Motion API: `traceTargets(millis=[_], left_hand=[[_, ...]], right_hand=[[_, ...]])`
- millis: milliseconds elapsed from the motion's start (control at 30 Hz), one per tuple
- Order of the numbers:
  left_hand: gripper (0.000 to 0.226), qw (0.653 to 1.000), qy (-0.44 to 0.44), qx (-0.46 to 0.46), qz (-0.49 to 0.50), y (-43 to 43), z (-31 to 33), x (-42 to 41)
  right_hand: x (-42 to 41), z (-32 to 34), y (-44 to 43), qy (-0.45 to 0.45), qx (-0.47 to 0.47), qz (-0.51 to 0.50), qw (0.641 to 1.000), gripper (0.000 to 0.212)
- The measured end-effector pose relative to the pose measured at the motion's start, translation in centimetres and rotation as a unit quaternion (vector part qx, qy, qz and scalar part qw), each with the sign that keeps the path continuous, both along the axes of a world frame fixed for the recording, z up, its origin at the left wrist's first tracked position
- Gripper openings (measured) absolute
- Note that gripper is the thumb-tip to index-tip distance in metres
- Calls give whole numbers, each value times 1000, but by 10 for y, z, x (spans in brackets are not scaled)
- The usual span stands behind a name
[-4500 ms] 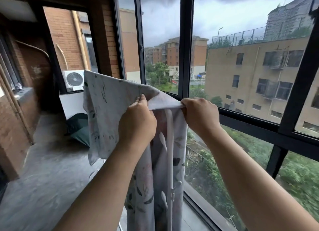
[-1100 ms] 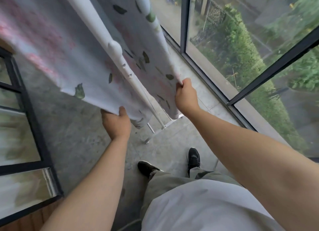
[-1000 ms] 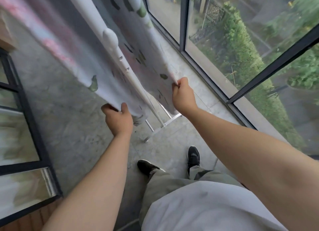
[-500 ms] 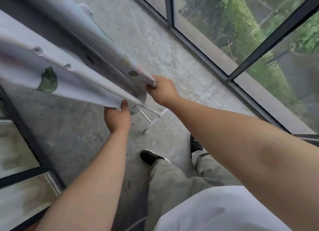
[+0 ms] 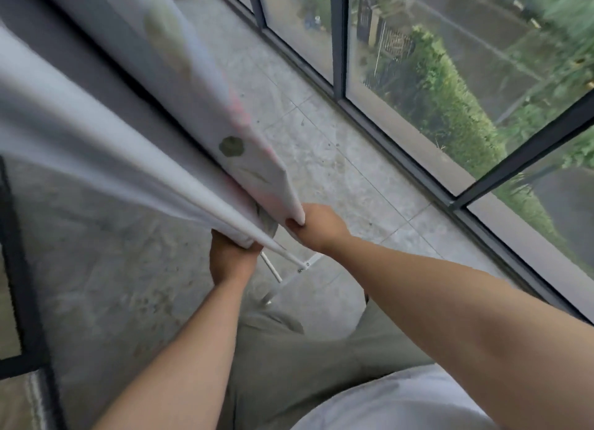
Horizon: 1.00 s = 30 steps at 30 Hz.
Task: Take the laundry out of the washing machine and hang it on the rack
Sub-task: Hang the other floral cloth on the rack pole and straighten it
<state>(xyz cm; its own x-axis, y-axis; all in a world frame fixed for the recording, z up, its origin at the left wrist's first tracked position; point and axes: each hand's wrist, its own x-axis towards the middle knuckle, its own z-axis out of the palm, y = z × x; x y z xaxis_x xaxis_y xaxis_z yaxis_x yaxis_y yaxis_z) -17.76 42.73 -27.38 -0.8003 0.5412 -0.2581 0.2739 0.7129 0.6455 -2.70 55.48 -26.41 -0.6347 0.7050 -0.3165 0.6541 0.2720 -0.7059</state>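
Note:
A pale sheet with a leaf and pink flower print (image 5: 244,159) hangs over the white drying rack, falling on both sides of its pole. My left hand (image 5: 229,259) grips the bottom hem of the near layer. My right hand (image 5: 316,225) pinches the lower corner of the far layer. Both hands are low, close together near the floor. Only the rack's white foot bars (image 5: 289,264) show beneath the cloth; the rest of the rack is covered. The washing machine is out of view.
Grey tiled floor (image 5: 337,159) runs along a black-framed floor-to-ceiling window (image 5: 398,146) on the right. A dark-framed glass panel (image 5: 19,268) stands at the left. My legs in olive trousers (image 5: 305,359) are below the hands.
Earlier both hands held the sheet's top on the rack; they have gone down to its bottom edge. In the last second they moved closer together and the view tilted further down.

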Motion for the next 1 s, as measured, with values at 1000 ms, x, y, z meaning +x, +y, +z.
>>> traceTargets(millis=[1000], left_hand=[[46, 686, -579, 212, 385, -32, -223, -4]], right_hand=[[-1, -233, -28, 121, -419, -247, 865, 36]])
